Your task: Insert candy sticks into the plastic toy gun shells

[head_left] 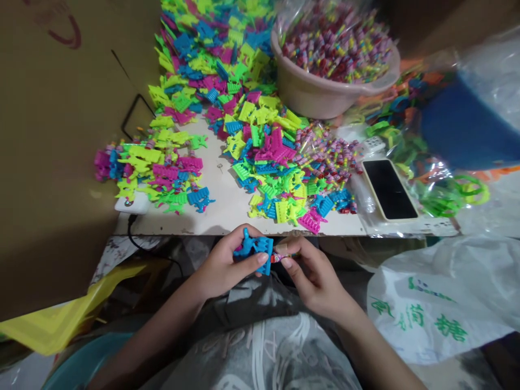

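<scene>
Just off the table's front edge, my left hand (229, 262) grips a blue plastic toy piece (262, 253) with a row of slots and a small figure at one end. My right hand (309, 271) pinches a small wrapped candy tube (277, 257) with red and pink colouring, its end against the blue piece. Whether the tube sits inside a slot I cannot tell. Beyond my hands lies a pile of pink, blue, green and yellow toy pieces (280, 179). A loose heap of the same small tubes (327, 154) is beside it.
A pink basin (320, 97) full of wrapped tubes stands at the back. On the right are a phone (390, 189), a blue container (467, 122) and a white plastic bag (439, 303). A smaller toy group (162, 168) lies left, near a cardboard box (73, 135).
</scene>
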`<move>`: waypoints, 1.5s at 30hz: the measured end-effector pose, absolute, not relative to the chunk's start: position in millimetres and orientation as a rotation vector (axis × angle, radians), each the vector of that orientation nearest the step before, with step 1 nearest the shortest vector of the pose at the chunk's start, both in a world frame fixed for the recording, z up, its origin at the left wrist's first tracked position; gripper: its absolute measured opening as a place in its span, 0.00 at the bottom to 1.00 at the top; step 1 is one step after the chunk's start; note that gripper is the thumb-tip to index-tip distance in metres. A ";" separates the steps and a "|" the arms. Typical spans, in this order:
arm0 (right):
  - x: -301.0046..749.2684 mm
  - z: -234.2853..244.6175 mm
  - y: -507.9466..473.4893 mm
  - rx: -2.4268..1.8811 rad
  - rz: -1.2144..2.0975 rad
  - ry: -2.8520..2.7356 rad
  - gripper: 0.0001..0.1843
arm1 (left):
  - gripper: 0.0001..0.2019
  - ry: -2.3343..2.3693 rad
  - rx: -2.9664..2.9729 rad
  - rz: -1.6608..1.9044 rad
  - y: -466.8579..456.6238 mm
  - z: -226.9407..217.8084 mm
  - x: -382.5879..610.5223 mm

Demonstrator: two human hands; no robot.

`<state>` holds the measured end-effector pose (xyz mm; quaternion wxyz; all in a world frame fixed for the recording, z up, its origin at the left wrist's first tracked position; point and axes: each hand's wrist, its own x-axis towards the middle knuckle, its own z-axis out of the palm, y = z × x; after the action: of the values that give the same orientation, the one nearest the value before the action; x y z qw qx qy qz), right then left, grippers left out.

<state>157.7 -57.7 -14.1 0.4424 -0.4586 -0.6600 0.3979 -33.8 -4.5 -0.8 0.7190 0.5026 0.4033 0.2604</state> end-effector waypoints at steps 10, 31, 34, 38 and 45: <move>155.2 -7.3 -59.3 -1.112 0.825 -1.846 0.09 | 0.16 0.941 1.180 0.574 -14.3 8.0 -34.8; 171.2 -20.6 -38.5 -1.309 0.682 -1.832 0.14 | 0.09 1.283 1.678 0.694 6.1 0.9 -57.8; 216.6 -31.5 -19.2 -1.643 0.220 -1.716 0.14 | 0.13 1.528 1.853 0.873 37.0 14.8 -82.0; 273.5 -39.9 5.0 -1.983 -0.118 -1.654 0.15 | 0.18 2.000 2.102 1.062 89.0 32.5 -124.9; 280.2 -40.7 34.4 -2.222 -0.010 -1.943 0.12 | 0.24 2.364 2.158 0.720 126.0 28.8 -144.2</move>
<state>280.2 34.4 -40.7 0.0949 -0.7494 -0.6553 -0.0034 -144.2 126.0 28.8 -0.0695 0.6561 0.7188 0.2189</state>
